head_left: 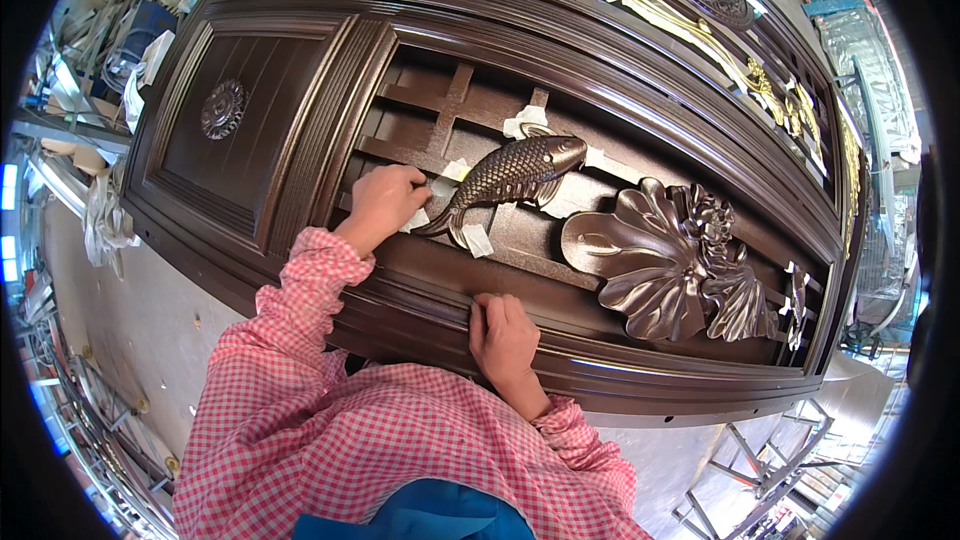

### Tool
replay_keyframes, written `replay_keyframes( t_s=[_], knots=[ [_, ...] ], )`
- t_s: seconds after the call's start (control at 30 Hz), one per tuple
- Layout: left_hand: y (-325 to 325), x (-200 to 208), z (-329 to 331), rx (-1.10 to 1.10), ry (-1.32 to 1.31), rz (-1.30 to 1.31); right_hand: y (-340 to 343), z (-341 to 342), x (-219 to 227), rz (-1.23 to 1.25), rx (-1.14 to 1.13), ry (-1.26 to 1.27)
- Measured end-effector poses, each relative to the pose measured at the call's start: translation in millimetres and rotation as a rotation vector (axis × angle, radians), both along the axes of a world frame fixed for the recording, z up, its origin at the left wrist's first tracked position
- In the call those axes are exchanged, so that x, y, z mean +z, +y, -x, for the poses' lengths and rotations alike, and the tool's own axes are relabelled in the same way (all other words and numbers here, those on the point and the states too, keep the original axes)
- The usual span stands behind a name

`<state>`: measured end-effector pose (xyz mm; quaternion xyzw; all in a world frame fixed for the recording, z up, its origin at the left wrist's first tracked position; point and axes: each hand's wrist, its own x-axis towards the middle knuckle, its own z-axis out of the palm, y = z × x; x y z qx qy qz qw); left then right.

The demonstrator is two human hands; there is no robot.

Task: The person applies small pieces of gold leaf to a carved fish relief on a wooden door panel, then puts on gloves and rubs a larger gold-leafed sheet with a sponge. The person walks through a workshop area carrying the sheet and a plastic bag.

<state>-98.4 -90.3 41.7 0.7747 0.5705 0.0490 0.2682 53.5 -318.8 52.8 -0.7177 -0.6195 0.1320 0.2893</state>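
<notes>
Inside brown frame (pixel 640 368): fish ornament (pixel 515 165)

No lettering, numbers, labels or signs could be read in the head view. The dark brown panel (pixel 650 372), its carved fish (pixel 515 165) and the pale tape pieces (pixel 478 240) showed no legible characters; background detail was too small to read.

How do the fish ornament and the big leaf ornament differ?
The fish ornament is slender and scaled; the leaf ornament is broader, with ribbed, fanned lobes. The left hand is by the fish ornament's tail, while neither hand touches the leaf ornament. Both are dark, shiny brown and sit over the lattice.
</notes>
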Motion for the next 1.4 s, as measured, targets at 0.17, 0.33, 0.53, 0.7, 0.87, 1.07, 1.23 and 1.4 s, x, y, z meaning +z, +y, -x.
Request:
replay_keyframes(
  t_s=[0.17, 0.33, 0.53, 0.7, 0.87, 1.07, 1.23, 1.4],
  knots=[
    [-1, -20, -9, 0.277, -0.087, 0.218, 5, -7, 10, 0.063, -0.005, 0.207],
    [-18, -32, -13, 0.287, -0.081, -0.020, 23, -18, 9, 0.053, -0.010, 0.367],
    [-15, -32, -23, 0.329, -0.015, 0.120, 45, -26, 4, 0.030, 0.020, 0.407],
    [-11, -28, -4, 0.220, -0.140, 0.192, 94, -46, 7, 0.040, -0.035, 0.380],
    [-7, -29, 5, 0.227, -0.265, 0.373, 177, -48, -6, -0.080, 0.209, 0.275],
    [-6, -27, -2, 0.232, -0.075, 0.348, 213, -42, -17, -0.050, 0.423, 0.061],
    [-6, -30, -14, 0.240, -0.083, 0.279, 218, -44, -21, -0.022, 0.426, 0.047],
    [-16, -28, -25, 0.294, -0.097, 0.107, 216, -39, -21, -0.010, 0.432, 0.076]
  ],
)
